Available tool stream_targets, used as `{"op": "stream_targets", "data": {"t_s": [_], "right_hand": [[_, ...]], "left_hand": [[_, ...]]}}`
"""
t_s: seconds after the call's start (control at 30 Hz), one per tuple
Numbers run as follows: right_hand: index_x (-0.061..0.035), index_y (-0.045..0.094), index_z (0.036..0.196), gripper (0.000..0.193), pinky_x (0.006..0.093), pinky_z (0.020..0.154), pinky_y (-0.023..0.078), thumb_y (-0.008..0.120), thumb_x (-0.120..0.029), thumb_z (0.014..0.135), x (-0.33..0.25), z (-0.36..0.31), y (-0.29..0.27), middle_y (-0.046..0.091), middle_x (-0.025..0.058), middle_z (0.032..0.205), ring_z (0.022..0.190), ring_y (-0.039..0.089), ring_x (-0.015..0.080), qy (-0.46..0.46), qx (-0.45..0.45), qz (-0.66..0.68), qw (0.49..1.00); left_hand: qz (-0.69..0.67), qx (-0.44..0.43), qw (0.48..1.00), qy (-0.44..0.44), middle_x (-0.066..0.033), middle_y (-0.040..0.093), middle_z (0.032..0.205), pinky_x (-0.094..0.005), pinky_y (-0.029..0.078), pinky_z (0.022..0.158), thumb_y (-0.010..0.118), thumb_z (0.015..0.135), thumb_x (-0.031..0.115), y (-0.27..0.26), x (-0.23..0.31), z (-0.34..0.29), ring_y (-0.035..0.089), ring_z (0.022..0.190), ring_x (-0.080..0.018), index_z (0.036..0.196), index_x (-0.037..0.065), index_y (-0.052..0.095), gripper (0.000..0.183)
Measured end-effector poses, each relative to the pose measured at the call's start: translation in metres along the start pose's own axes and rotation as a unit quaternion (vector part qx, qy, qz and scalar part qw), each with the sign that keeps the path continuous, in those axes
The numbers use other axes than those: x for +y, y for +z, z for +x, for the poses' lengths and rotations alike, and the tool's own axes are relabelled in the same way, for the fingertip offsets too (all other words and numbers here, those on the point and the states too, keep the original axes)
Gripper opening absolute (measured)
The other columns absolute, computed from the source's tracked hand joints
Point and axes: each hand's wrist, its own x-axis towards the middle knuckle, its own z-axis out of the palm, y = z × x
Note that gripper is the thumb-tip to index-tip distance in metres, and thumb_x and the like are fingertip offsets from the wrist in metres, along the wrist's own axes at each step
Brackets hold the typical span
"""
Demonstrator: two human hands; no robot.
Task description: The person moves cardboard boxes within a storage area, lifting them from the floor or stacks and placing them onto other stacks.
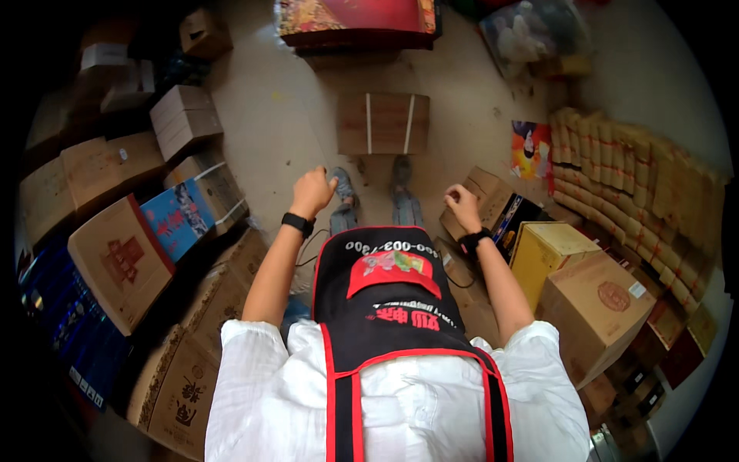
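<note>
White digits and red characters on black red-edged fabric apron, centre; dark-red characters on tan rectangular cardboard carton, left.

1. Your left hand is at 10 o'clock, loosely curled, thumb out.
2. Your right hand is between 2 and 3, fingers bent, near a brown carton; whether they touch is hard to tell.
3. At 12, a strapped carton sits just beyond your shoes.
4. At 3, you have a yellow box.
5. At 9, there's a blue box.
</note>
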Motion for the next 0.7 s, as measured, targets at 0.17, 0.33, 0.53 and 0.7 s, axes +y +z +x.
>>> {"op": "stream_targets", "data": {"t_s": [0.17, 0.33, 0.53, 0.7], "right_hand": [[-0.0016, 0.064, 0.09, 0.015, 0.0333, 0.069, 0.05, 0.065, -0.01, 0.078, 0.078, 0.096, 0.03, 0.065, 0.0132, 0.077, 0.075, 0.065, 0.0241, 0.083, -0.117, -0.093, 0.985], [0.0014, 0.066, 0.095, 0.024, 0.0354, 0.074, 0.05, 0.067, -0.013, 0.077, 0.181, 0.205, 0.093, 0.067, 0.0154, 0.083, 0.08, 0.065, 0.0286, 0.065, -0.15, -0.101, 0.981], [0.01, 0.062, 0.101, 0.04, 0.0354, 0.08, 0.048, 0.069, -0.021, 0.076, 0.243, 0.299, 0.15, 0.066, 0.0197, 0.095, 0.089, 0.063, 0.0291, 0.168, -0.126, -0.005, 0.978], [0.01, 0.059, 0.107, 0.046, 0.0344, 0.079, 0.046, 0.067, -0.025, 0.078, 0.267, 0.304, 0.187, 0.065, 0.0189, 0.098, 0.089, 0.061, 0.0272, 0.25, -0.114, 0.111, 0.955]], "left_hand": [[-0.083, -0.065, 0.991, -0.084, -0.0236, 0.065, 0.098, -0.0462, 0.049, 0.081, 0.059, 0.082, 0.037, 0.133, -0.014, 0.112, 0.062, 0.094, -0.0379, 0.099, 0.0, 0.064, 0.042], [-0.216, -0.097, 0.957, -0.17, -0.0263, 0.065, 0.093, -0.0444, 0.049, 0.08, 0.057, 0.081, 0.035, 0.256, -0.028, 0.214, 0.062, 0.092, -0.0402, 0.093, -0.005, 0.066, 0.043], [-0.302, -0.002, 0.925, -0.229, -0.0273, 0.065, 0.08, -0.044, 0.051, 0.07, 0.065, 0.074, 0.031, 0.35, -0.027, 0.32, 0.065, 0.079, -0.0405, 0.082, -0.007, 0.066, 0.039], [-0.4, -0.011, 0.883, -0.245, -0.0228, 0.067, 0.092, -0.0413, 0.048, 0.074, 0.059, 0.082, 0.032, 0.387, -0.027, 0.328, 0.065, 0.081, -0.0355, 0.1, -0.005, 0.065, 0.042]]}}
